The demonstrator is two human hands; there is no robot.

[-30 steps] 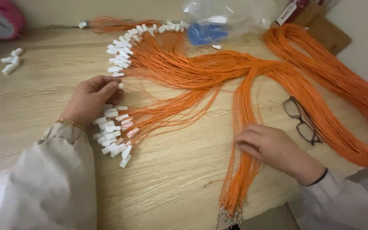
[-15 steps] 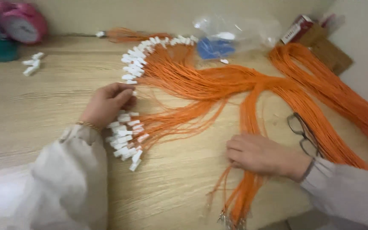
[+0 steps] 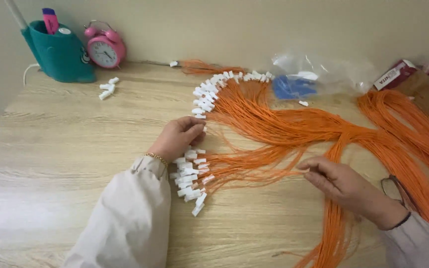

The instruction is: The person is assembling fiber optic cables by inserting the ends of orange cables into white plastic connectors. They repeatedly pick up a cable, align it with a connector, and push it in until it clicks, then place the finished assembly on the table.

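Head view, the only one: the left hand (image 3: pixel 178 136) lies on the wooden table (image 3: pixel 65 149) with its fingers curled together, the tips pinching at one of the white connectors (image 3: pixel 190 173) at the gap between the upper row and the lower cluster; which single piece it grips I cannot tell. The right hand (image 3: pixel 346 186) rests palm down on the orange wires (image 3: pixel 284 129), fingers close together and pressing on the strands that run left toward the lower cluster, just beside a pair of glasses (image 3: pixel 398 191).

Against the pictures from a second and half a second ago, the head has lifted: a teal pen holder (image 3: pixel 58 52) and a pink alarm clock (image 3: pixel 105 48) now show along the wall, and the hands sit lower in the frame. On the table itself the left hand keeps its place between the two groups of connectors, and the right hand has slid a little leftward along the bundle. I judge the sorting of connector ends to be going on without a break, one end at a time.

A clear plastic bag (image 3: pixel 314 79) with blue contents lies beyond the wires, and a few loose white pieces (image 3: pixel 107 88) near the holder
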